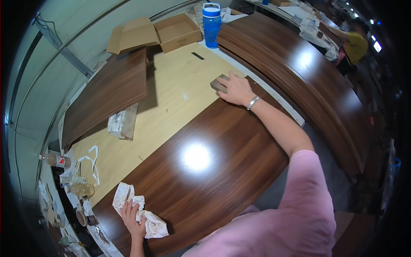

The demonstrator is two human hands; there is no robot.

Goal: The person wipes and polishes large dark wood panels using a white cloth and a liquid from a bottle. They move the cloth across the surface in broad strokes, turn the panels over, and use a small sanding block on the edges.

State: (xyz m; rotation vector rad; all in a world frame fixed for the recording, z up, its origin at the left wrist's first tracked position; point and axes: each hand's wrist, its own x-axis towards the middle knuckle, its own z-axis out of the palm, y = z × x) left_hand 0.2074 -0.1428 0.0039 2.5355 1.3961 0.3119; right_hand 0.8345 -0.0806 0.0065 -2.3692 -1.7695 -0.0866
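Observation:
A long, glossy dark-brown wood-grain board (pixel 222 141) lies flat in front of me and reflects a bright light. At its near left end, my left hand (pixel 132 216) presses on a crumpled, stained white rag (pixel 154 225), fingers curled into it. Stretched out to the far right end, my right hand (pixel 235 89) grips a small grey-brown block (pixel 217 83) at the board's far edge. A silver bracelet (pixel 253 103) circles that wrist.
A pale worktop (pixel 180 103) carries a raised brown panel (pixel 107 94) beside a wrapped white block (pixel 123 122). Cardboard boxes (pixel 177 32) and a blue bottle (pixel 211 25) stand behind. Stacked brown boards (pixel 295 64) fill the right. A person in yellow (pixel 355 47) works farther off. Bottles (pixel 81 189) crowd the left.

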